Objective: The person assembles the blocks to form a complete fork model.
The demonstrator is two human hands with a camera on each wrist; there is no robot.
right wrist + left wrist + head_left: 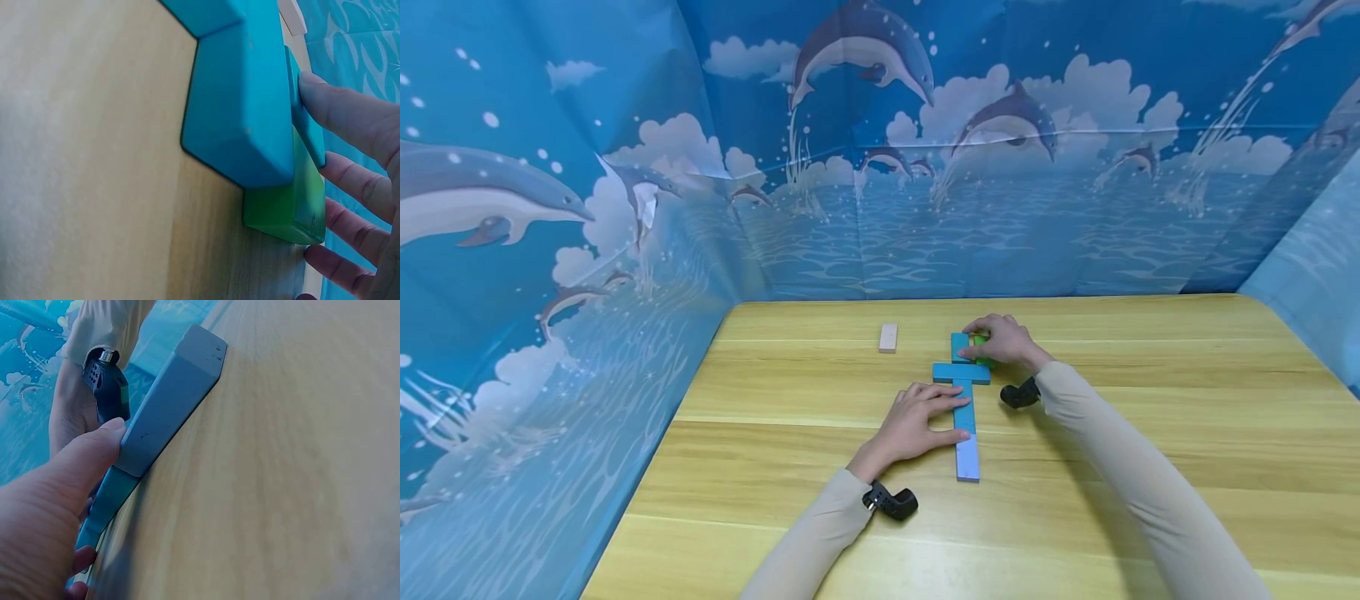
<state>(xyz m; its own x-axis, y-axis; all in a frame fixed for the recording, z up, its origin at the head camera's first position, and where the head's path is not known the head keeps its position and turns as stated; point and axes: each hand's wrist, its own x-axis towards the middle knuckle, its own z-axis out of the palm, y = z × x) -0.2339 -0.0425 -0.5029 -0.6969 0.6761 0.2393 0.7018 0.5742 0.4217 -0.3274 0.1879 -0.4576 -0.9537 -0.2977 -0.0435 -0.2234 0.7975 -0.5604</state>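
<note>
Several flat wooden blocks form a cross-like row on the table. My left hand [913,423] rests its fingers on the blue block [964,408] of the stem, thumb by its seam with the lavender block [967,460]. Across the stem's far end lies another blue block [962,373]. Beyond that is a teal block [958,343], which my right hand [1006,342] holds, thumb on it and index finger at its far end. A green block [275,209] stands beside the teal one, partly hidden under the right hand in the head view.
A pale pinkish block [888,338] lies apart, left of the row. The wooden table [775,475] ends at a dolphin-print backdrop [925,242] behind and at the left. Each wrist carries a black camera; the left one [891,502] hangs low over the table.
</note>
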